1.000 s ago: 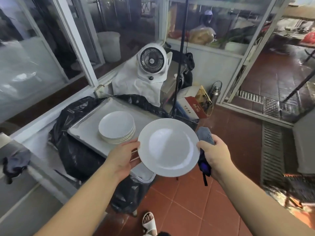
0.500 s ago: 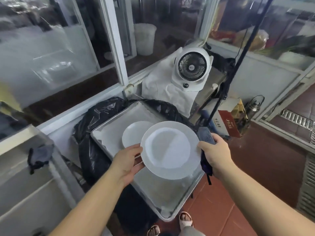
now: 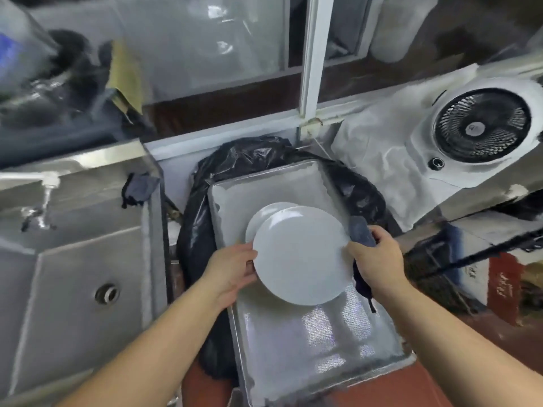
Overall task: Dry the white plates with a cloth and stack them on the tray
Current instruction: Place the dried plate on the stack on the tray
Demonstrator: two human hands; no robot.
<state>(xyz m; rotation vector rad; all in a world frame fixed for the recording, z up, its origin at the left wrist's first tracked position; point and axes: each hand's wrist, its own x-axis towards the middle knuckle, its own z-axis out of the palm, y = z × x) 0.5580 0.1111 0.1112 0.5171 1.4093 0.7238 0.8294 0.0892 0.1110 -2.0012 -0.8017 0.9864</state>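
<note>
Head: two hands (image 3: pixel 232 268), one plate (image 3: pixel 299 254).

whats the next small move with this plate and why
Probably ease the plate forward and lower it onto the stack on the tray. The left hand and right hand, which also grips the cloth, hold it nearer than the stack.
</note>
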